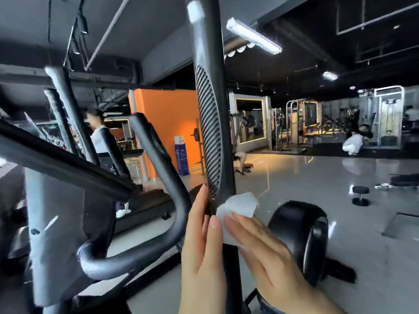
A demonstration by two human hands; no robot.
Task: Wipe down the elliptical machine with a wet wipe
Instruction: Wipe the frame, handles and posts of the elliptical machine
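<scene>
A white wet wipe (235, 214) is pressed against the upright black handlebar (210, 109) of the elliptical machine by the right hand (269, 257), whose fingers are laid out straight over the cloth; nothing is curled round it, so the wipe is held only by flat pressure. The wipe is folded round the right side of the bar, just below the ribbed grip panel (208, 137). Directly to the left of this contact, the left hand (204, 252) is laid flat against the other side of the same bar, fingers straight and pointing up, the fingertips reaching the lower end of the ribbed panel. The bar is thus flanked by the two flat hands, touching both.

Left of the hands, a curved fixed handle (158, 168) and the grey console column (59, 223) of the machine are seen. Right of the hands and a little below, a rounded black housing (301, 241) is set near the floor. Farther off, beyond the bar, an orange wall (167, 118) is seen, and well apart to the right a crouching person in white (353, 141) beside weight machines.
</scene>
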